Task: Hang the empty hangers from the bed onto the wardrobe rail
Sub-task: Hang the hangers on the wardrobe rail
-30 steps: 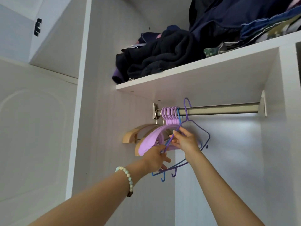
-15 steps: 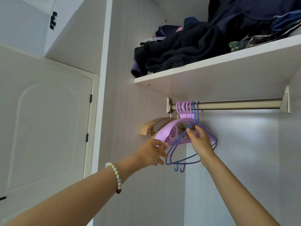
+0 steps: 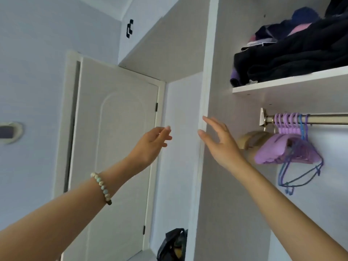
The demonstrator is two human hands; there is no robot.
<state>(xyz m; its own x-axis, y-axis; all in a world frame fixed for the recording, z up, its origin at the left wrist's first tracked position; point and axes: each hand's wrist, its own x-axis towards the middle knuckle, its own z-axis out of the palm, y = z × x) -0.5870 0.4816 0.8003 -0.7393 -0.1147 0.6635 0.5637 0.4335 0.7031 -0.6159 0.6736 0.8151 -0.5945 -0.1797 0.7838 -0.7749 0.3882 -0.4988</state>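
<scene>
Head view: white door (image 3: 116,147) occupies 9 o'clock; wardrobe side panel (image 3: 226,194) fills 3 to 6 o'clock. Shelf (image 3: 282,85) at 2 o'clock carries piled dark clothes (image 3: 291,53). Rail (image 3: 327,119) at 3 o'clock, below the shelf, carries purple hangers (image 3: 271,151), blue wire hangers (image 3: 301,178) and a wooden hanger (image 3: 246,140), bunched at the end nearest the panel. Left hand (image 3: 150,146) and right hand (image 3: 220,144) are raised at centre, fingers relaxed and apart, holding nothing. Black bag (image 3: 173,243) sits at 6 o'clock.

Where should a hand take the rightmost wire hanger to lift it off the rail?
Probably pinch the rightmost wire hanger at its neck, just below the rail, coming from the right: the rail is bare there; other hangers crowd its left.
</scene>
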